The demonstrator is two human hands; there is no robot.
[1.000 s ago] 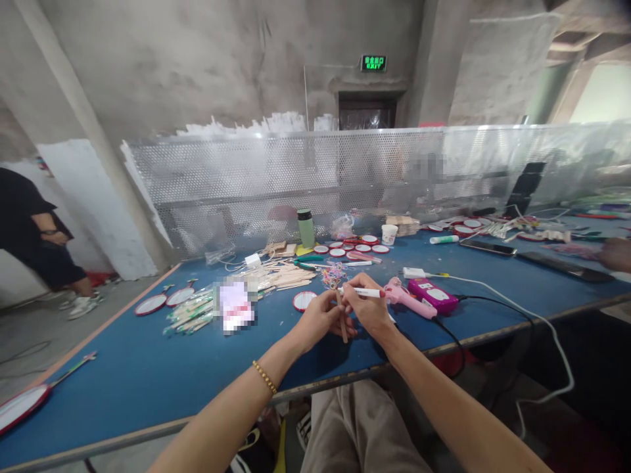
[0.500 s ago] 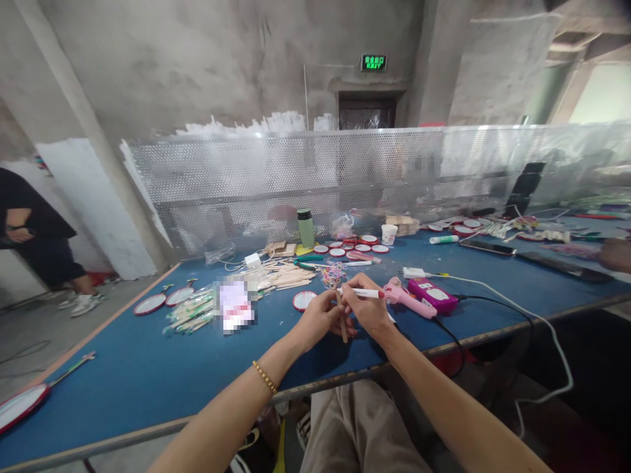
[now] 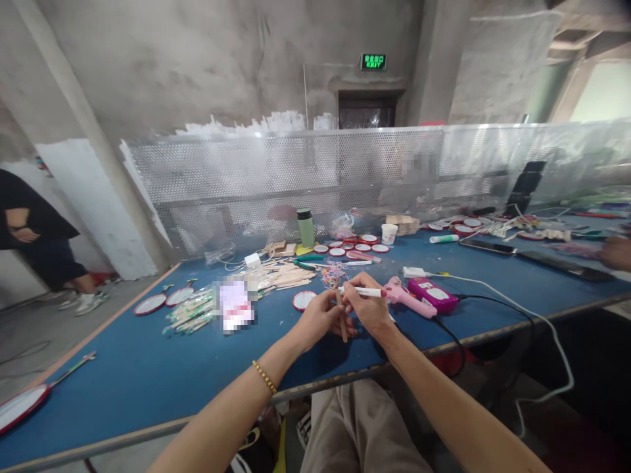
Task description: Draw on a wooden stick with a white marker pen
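Blue tabletop (image 3: 148,374) carries everything, backed by a perforated metal screen (image 3: 276,177). Near its front edge lies a pink glue gun (image 3: 409,299), just right of the hands. The left hand (image 3: 320,318) has its fingers closed around a wooden stick (image 3: 342,324), held roughly upright above the tabletop. The right hand (image 3: 367,307) pinches a white pen (image 3: 359,291), lying sideways, its tip at the stick's upper end.

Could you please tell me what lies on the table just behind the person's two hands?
Behind the left hand lies a red-rimmed round disc, partly covered by it; behind the right hand, loose coloured bands.
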